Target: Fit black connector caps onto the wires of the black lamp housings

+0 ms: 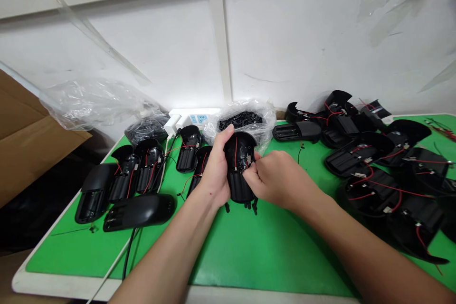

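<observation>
Green tabletop, housing in left hand

A black plastic shell stands upright, its hollow showing a red wire.

Right hand hides housing wiring; cardboard box cut off left.

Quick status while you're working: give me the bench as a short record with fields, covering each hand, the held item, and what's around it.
held item: black plastic housing with a red wire along it
left: left hand grasps the housing from its left side
right: right hand has its fingertips at the housing's right edge
behind: clear bag of small black parts
sides: more wired black housings in piles
surface: green table top
</observation>
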Motion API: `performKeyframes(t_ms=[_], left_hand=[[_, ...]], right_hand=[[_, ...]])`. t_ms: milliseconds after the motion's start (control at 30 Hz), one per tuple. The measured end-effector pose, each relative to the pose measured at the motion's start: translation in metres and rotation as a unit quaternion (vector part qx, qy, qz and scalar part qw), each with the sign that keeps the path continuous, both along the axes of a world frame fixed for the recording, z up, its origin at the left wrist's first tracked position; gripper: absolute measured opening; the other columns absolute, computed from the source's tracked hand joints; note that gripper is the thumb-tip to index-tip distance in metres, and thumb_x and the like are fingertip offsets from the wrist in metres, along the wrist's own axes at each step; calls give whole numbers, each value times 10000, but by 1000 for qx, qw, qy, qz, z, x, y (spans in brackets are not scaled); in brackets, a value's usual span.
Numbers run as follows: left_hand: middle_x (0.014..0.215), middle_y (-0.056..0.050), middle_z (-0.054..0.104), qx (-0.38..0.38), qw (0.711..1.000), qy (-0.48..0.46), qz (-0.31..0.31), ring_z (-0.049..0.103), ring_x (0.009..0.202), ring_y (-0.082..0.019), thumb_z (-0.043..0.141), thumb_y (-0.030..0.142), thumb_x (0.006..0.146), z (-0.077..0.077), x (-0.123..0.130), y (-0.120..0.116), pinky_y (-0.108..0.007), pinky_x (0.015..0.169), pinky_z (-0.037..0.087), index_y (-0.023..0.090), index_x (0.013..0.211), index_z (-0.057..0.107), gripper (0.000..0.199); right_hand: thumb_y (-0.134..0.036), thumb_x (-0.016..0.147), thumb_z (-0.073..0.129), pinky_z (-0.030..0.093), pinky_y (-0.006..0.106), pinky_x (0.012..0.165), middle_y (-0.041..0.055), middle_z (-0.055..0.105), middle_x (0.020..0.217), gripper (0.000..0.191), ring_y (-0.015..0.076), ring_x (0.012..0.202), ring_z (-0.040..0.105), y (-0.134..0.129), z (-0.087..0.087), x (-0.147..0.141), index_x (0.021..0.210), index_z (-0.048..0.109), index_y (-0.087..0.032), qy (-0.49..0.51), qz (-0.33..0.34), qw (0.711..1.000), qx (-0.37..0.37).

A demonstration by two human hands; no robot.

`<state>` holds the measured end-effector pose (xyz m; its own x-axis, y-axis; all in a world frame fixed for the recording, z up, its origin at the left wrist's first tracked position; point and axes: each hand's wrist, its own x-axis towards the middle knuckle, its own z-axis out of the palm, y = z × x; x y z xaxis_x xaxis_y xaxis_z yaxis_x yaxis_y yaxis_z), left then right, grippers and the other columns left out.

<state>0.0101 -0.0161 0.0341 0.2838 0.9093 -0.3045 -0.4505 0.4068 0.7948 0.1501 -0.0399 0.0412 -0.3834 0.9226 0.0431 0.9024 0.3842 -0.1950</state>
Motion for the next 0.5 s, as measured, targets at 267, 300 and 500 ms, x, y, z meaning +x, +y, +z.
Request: performKeyframes(t_ms=[267, 300, 500], left_hand=[[787, -110, 729, -14, 999, -30, -20, 741, 896, -297, 638, 743, 796, 0, -2, 1, -398, 740, 610, 170, 1035, 737, 628], [790, -112, 729, -13, 999, -32, -18, 741, 903, -296, 643, 738, 795, 1, -2, 1, -397, 749, 610, 168, 1039, 738, 628], [826, -112, 734, -5, 999, -37, 2, 743, 909, -279, 657, 709, 791, 11, 0, -2, -389, 804, 614, 140, 1051, 730, 630]], right_hand=[[-273, 946, 426, 124, 366, 595, 122, 673, 607, 442, 155, 496, 298, 4, -3, 2, 656, 731, -135, 17, -3, 1000, 4], [-272, 940, 431, 129, 362, 595, 112, 662, 598, 437, 150, 499, 279, 5, -4, 2, 642, 722, -139, 27, -7, 1000, 3], [-303, 934, 417, 148, 341, 588, 88, 624, 583, 452, 146, 520, 277, 7, -5, 6, 614, 698, -151, 58, -20, 998, 14]])
